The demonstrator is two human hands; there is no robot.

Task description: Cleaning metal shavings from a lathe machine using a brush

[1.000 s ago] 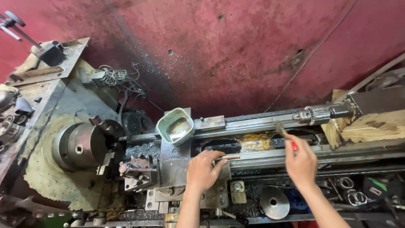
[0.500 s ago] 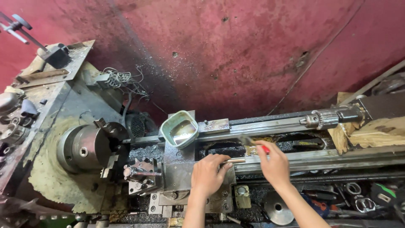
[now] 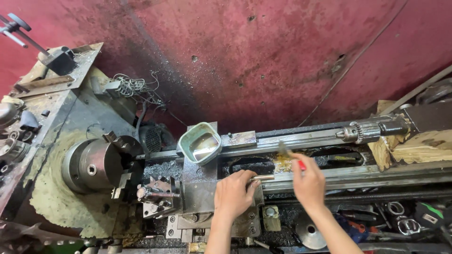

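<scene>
I look down on a metal lathe. My left hand [image 3: 234,194] rests on the carriage [image 3: 197,195] and grips a thin metal rod [image 3: 264,178] that lies along the bed way. My right hand [image 3: 308,183] is closed on a small brush with a red handle [image 3: 301,165]; its blurred bristle end [image 3: 283,149] hovers over the yellowish chips in the bed gap [image 3: 285,163]. The two hands are close together, the right just past the rod's tip.
A chuck [image 3: 92,164] sits at the left and a tool post [image 3: 157,195] beside the carriage. A small green-rimmed tray [image 3: 199,142] stands behind the carriage. A drill chuck on the tailstock [image 3: 365,131] is at the right, with wooden blocks [image 3: 416,148]. Loose tools lie below the bed.
My right hand has moved left along the bed with the brush, closer to my left hand. The left hand stays on the carriage with the rod.
</scene>
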